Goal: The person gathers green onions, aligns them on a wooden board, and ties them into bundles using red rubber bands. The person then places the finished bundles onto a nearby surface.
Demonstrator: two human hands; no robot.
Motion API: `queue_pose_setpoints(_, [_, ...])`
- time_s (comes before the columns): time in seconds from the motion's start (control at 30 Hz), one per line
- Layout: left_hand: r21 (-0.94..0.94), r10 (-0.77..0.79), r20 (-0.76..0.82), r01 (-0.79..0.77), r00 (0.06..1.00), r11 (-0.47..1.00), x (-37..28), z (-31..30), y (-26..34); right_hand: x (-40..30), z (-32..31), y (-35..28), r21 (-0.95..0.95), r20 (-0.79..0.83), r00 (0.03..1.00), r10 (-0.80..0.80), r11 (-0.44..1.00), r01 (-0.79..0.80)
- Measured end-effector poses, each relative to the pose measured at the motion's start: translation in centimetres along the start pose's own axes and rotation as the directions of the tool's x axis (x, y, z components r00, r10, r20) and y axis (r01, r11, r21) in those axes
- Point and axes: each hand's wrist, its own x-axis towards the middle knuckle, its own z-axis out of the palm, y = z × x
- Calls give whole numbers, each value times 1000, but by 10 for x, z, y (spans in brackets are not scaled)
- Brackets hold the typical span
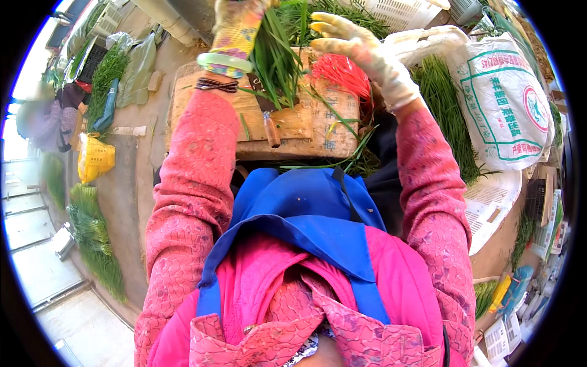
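My left hand (239, 28), in a patterned yellow glove with a pale green bangle at the wrist, is at the top edge, its fingertips partly cut off. It appears to grip a bunch of long green chive-like leaves (276, 57), whose tips hang towards me. My right hand (355, 46), in a stained whitish glove, has its fingers apart and holds nothing. Just below it lies a bundle of red plastic ties (341, 73). A knife with a wooden handle (271, 130) rests on the wooden board (202, 119), its dark blade partly under the leaves.
More green leaves (440, 101) lie at the right beside a white woven sack (504, 101) bearing print. A white plastic crate (490, 211) is below it. Leaf bundles (94, 229) and a yellow bag (95, 157) lie on the left floor, near another person (52, 117).
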Motion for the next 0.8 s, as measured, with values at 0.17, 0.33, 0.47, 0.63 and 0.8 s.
queue_pose_setpoints(0.17, [-666,-128,290,296,949,685,-14,-16,-56,-14,-28,15,-46,-134,990,51,997,-58])
queue_pose_setpoints(0.33, [-548,-612,-17,505,790,667,-19,17,-41,-19,-41,36,-37,-283,955,88,994,-103])
queue_pose_setpoints(0.47, [-49,-177,70,181,982,982,-30,-45,-54,-7,-14,-24,-30,-244,969,43,998,-51])
queue_pose_setpoints(0.63, [-314,-337,11,323,942,893,-21,-50,-22,35,36,-76,343,-24,972,-235,911,228])
queue_pose_setpoints(0.8, [354,93,-30,-77,995,932,-37,-50,12,49,80,-50,-106,291,936,-198,966,237])
